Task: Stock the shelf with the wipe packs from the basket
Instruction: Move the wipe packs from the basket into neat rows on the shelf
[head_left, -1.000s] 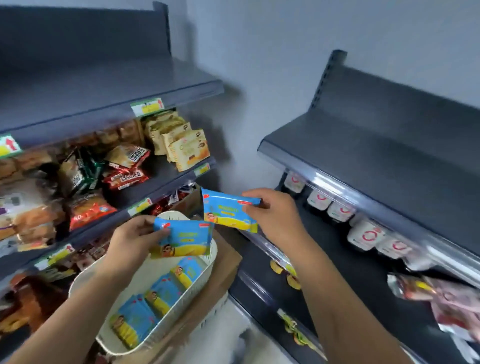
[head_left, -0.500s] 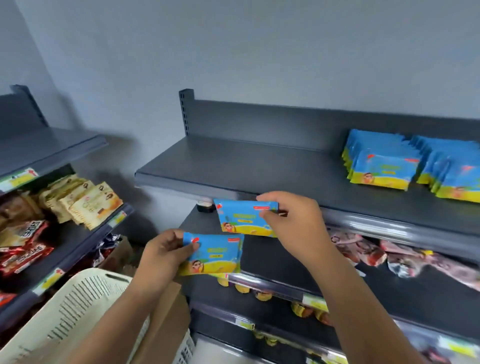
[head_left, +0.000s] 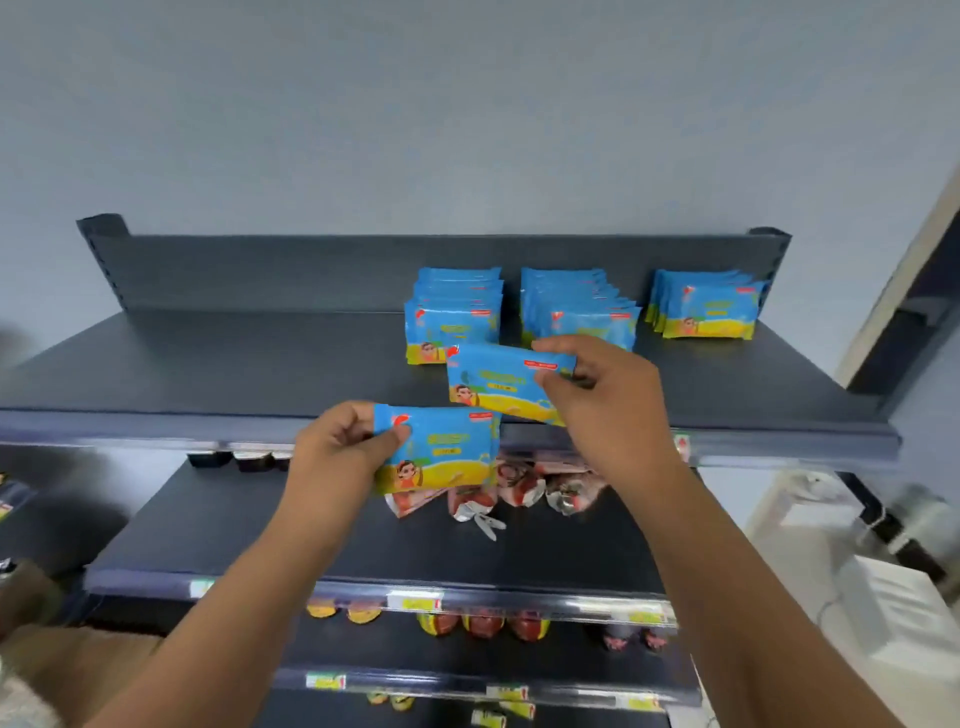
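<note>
Head view: three rows of blue-yellow plastic wipe packs stocked far right on dark metal shelf; left hand, right hand each pinch another pack, unplaced.

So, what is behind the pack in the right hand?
Behind that pack, on the top shelf, stand the left row and middle row of wipe packs; pack and right hand hide their lower edges.
</note>
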